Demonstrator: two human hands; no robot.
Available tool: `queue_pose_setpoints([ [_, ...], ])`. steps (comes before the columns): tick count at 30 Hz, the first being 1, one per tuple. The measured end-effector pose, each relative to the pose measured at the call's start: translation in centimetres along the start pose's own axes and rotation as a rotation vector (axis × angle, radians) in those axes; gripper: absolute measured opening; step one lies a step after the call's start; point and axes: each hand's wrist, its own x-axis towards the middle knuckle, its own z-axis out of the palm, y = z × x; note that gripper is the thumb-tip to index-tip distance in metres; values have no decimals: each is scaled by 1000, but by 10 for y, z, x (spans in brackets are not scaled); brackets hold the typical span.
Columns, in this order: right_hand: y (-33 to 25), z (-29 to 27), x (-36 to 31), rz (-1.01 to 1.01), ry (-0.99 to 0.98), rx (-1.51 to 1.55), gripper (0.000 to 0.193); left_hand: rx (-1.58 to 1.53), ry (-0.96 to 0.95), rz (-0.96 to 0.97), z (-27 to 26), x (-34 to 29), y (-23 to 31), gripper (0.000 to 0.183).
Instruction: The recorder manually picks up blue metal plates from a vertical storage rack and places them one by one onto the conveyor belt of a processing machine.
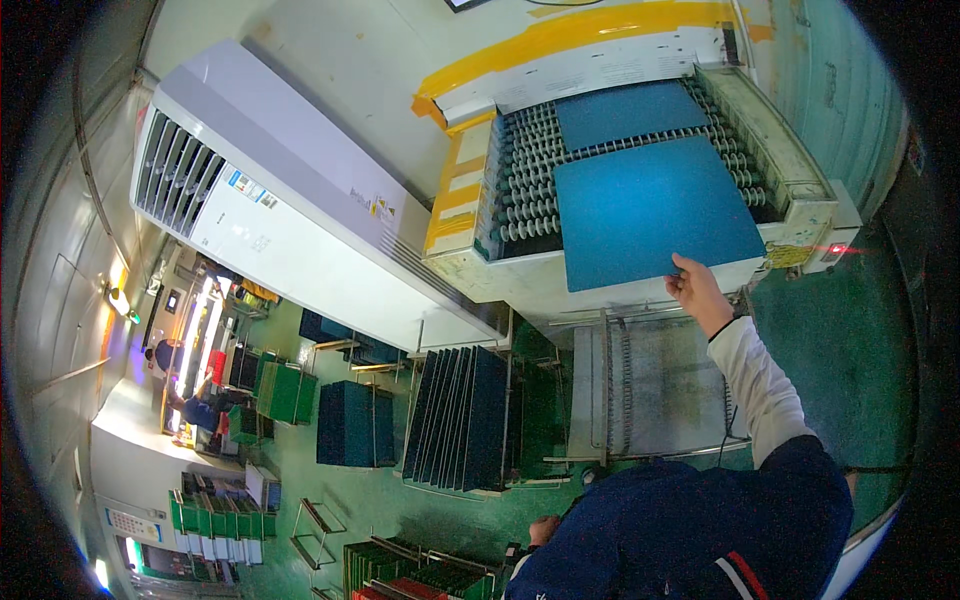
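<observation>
My right hand [695,290] reaches out and pinches the near edge of a flat blue panel [655,210] between thumb and fingers. This panel rests on the rollers of a conveyor machine [525,190], its near part overhanging the front edge. Behind it a second blue panel [632,112] lies flat on the same rollers. Low in front of my body is my left hand [543,530], apart from the machine. It looks curled, but its fingers are mostly hidden, so I cannot see whether it holds anything.
Below the machine's front stands a low metal rack [607,390]. A rack of upright dark panels [455,420] and a dark blue stack [355,425] are to its left. A white air conditioner [300,210] stands left of the machine. Co-workers [200,412] are far left.
</observation>
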Motion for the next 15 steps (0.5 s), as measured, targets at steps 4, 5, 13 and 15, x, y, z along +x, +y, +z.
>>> queue_pose_setpoints([
  [4,-2,0,3,-8,-21,16,15,542,-70,144,-5,0,11,21],
  [5,-2,-1,4,-1,-15,14,15,735,-123,195,-4,-1,9,20],
  [13,3,-20,28,41,-70,84,15,890,-53,448,0,10,7,18],
  [15,-4,0,16,54,-40,48,15,686,-54,269,-1,18,3,18],
])
